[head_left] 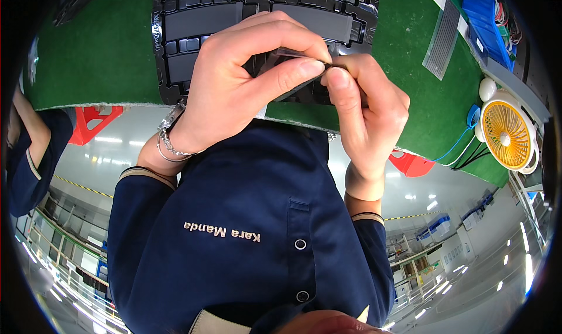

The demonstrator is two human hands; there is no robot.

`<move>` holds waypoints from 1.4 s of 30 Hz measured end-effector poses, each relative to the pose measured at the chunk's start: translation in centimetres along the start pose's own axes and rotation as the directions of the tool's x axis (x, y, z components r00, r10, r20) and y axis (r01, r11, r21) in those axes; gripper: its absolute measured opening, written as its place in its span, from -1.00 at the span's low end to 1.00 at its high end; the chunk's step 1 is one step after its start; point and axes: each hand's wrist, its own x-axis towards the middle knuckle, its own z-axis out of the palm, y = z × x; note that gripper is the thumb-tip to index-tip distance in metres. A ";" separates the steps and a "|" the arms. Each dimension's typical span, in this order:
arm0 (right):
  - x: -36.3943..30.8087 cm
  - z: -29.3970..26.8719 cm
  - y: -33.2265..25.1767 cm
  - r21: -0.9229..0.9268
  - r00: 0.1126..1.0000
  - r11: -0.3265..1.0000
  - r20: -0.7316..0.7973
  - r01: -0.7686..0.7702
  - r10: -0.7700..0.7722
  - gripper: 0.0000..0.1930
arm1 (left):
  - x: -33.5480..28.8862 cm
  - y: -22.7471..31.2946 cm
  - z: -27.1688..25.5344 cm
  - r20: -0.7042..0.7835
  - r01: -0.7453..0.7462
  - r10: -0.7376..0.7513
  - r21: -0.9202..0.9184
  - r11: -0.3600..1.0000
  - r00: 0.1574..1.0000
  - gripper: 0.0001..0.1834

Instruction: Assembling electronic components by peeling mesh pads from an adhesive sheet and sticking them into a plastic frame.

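Observation:
Both my hands meet above the near edge of a green work surface, in front of a black moulded tray. Flat dark grey rectangular pieces lie in the tray's compartments. My left hand pinches a thin, dark, glossy flat piece between thumb and forefinger. At the same piece's right end, my right hand closes thumb and forefinger, fingertips almost touching the left ones. The left hand and its fingers hide much of the piece, so its exact kind cannot be made out.
On the right of the green surface lie a grey mesh-patterned strip and a white fan with yellow blades, with cables nearby. A blue bin holds wires at far right. Red stools stand below; another person's arm is at left.

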 end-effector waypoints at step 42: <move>2.0 1.4 5.7 0.355 0.964 0.921 -0.142 -0.164 0.226 -0.77 | 6.3 -0.3 -0.5 0.154 -0.244 0.212 0.821 0.516 0.965 -0.88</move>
